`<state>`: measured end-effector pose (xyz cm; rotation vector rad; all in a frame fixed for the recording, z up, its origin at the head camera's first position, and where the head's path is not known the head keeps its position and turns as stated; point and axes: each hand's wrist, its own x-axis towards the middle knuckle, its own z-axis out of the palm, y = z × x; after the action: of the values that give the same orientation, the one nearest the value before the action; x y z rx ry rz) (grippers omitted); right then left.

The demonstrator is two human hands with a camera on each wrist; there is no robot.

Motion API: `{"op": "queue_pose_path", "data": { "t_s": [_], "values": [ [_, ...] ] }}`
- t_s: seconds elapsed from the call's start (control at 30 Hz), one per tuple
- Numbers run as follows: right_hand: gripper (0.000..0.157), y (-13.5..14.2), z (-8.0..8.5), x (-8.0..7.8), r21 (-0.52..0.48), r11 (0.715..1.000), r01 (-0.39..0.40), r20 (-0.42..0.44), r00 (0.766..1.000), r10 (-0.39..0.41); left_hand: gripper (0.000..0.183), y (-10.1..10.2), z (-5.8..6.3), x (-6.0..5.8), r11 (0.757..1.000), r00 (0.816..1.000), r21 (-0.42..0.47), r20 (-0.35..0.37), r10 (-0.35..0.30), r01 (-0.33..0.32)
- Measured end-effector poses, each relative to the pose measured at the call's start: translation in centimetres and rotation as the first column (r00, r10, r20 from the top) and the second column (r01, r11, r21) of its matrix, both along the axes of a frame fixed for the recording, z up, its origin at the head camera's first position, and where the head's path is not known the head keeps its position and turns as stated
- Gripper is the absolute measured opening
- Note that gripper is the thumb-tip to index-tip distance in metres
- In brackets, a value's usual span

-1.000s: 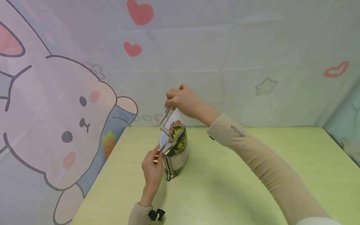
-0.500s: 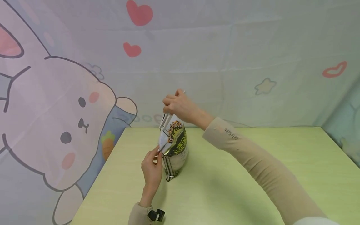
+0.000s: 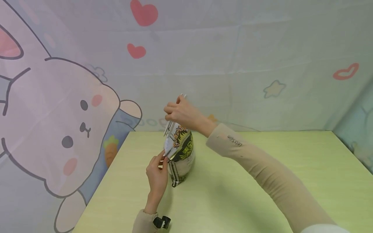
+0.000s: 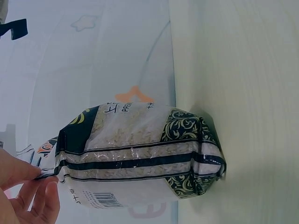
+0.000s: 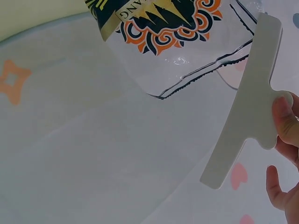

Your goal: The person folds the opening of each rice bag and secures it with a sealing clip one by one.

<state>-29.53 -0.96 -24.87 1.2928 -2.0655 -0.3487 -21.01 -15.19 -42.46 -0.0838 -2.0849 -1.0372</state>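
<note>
A clear-and-white plastic bag of rice (image 3: 186, 155), with dark and orange print, stands upright on the table. My left hand (image 3: 157, 176) pinches the bag's side fold near its upper part; in the left wrist view, thumb and fingers of that hand (image 4: 30, 191) grip the folded edge left of the rice (image 4: 140, 151). Above the bag's top, my right hand (image 3: 187, 113) holds a long white bag clip (image 5: 247, 102) by its handle, thumb on one tab. The clip's upper end overlaps the bag's top edge in the right wrist view. From the head, the right hand hides most of the clip.
The light green table (image 3: 262, 181) extends to the right of the bag. Behind it hangs a cloth backdrop (image 3: 247, 58) printed with a rabbit, hearts and a star. A black strap device (image 3: 162, 222) sits on the left wrist.
My right hand has moved down and slightly left with the bag clip, closer over the bag's top. The left hand stays in place, still pinching the bag.
</note>
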Motion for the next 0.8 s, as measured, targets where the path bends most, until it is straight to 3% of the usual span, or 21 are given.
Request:
{"op": "queue_pose_path", "data": {
  "t_s": [0.23,0.57,0.8],
  "values": [
    [0.017,-0.4,-0.5,0.1,0.05,0.999,-0.007,-0.05,0.999,0.01,0.026,0.0,0.1,0.0,1.0,1.0,-0.002,-0.001,-0.001,0.001],
    [0.015,-0.5,-1.5,0.0,0.036,0.998,-0.049,-0.077,0.996,0.051,0.025,0.1,0.1,0.0,1.0,1.0,0.011,-0.007,0.005,-0.005],
    [0.013,-0.9,-2.0,0.5,0.075,0.996,-0.05,-0.083,0.995,0.056,0.029,0.1,0.1,-0.1,0.998,0.999,0.066,0.037,0.02,-0.023]
  ]
}}
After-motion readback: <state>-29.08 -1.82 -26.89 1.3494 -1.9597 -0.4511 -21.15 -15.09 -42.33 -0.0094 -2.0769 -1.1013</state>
